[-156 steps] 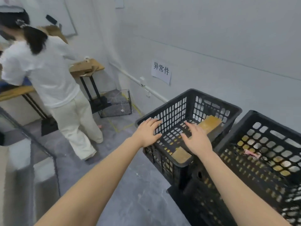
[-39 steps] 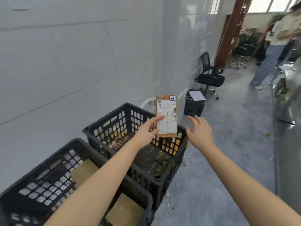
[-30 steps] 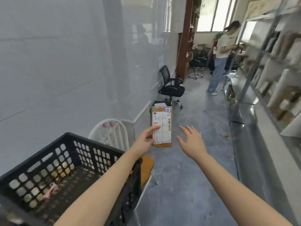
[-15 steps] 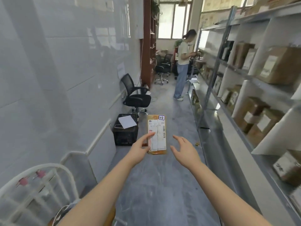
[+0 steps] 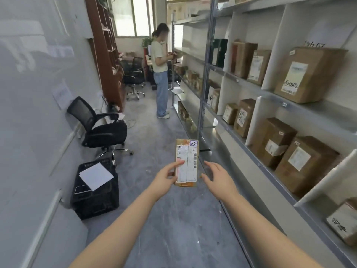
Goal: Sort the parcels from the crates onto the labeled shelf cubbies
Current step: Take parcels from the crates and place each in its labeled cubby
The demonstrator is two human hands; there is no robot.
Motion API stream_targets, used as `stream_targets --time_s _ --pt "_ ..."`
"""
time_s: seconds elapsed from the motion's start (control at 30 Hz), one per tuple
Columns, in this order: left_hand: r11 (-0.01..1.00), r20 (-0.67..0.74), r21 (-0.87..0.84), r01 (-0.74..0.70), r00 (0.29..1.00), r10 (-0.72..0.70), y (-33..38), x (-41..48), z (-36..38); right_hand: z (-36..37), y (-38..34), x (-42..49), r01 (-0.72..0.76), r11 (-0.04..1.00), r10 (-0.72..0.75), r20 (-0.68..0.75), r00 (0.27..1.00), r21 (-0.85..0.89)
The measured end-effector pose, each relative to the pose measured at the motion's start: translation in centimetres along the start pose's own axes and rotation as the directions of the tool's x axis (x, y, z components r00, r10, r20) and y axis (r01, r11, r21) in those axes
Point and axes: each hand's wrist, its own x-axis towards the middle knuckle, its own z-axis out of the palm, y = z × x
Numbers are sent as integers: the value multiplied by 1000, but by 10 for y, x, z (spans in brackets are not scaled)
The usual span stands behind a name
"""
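The left hand (image 5: 165, 177) pinches a slim brown parcel (image 5: 186, 163) by its lower left edge, thumb on the white label, holding it upright above the aisle floor; a small sticker at its top corner reads 1-3; the right hand (image 5: 218, 180) hovers just beside it, fingers spread and grasping nothing; the shelf (image 5: 249, 151) of boxed cubbies runs along the right.

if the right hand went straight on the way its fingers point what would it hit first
Probably the right edge of the parcel that the left hand pinches: the right hand points at it across a small gap. Depth is unclear, so it might pass behind.
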Motion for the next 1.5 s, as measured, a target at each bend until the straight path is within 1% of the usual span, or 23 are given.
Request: stream_targets --time_s 0.13,0.23,0.33,0.43,0.6,0.7,0.83,0.93,1.03,1.1,1.17,1.27,1.33,1.43,1.5 --pt "999 63 -6 -37 997 37 -2 105 -6 7 26 91 -48 999 47 -48 998 -22" --pt "999 90 -15 -30 995 32 -6 187 -14 8 41 161 -94 995 92 -51 994 -29" --pt "999 106 -2 -35 994 35 -10 261 -22 6 54 229 -105 994 103 -49 994 -36" --pt "999 144 3 -38 989 37 -10 327 -31 5 61 293 -136 991 135 -77 988 -16" --pt "996 254 42 -76 965 63 -8 420 -40 9 70 362 -232 973 228 -111 967 -15" --pt "994 377 56 -95 924 68 -8 482 -42 8 77 394 -323 946 321 -210 924 22" --pt "987 575 35 -155 811 107 -5 541 -36 7 76 407 -456 888 449 -349 823 67" --pt "971 690 50 -232 712 135 3 564 -19 5 71 394 -560 819 555 -413 722 123" --pt "959 786 20 -284 598 160 18 565 2 -2 63 366 -652 734 643 -502 578 190" --pt "958 836 -19 -287 521 173 32 555 19 -8 55 341 -700 674 688 -545 480 234" --pt "959 875 -68 -274 445 189 48 542 39 -17 48 314 -748 617 712 -579 398 245" --pt "933 916 -158 -324 305 261 72 520 72 -40 36 277 -783 554 719 -636 279 282" --pt "917 920 -225 -329 238 311 94 503 93 -56 29 254 -787 544 705 -668 240 291" --pt "886 905 -311 -344 178 386 131 481 129 -86 24 223 -792 539 676 -708 204 286" --pt "861 891 -350 -369 153 428 157 470 154 -110 25 207 -797 535 660 -729 185 282"
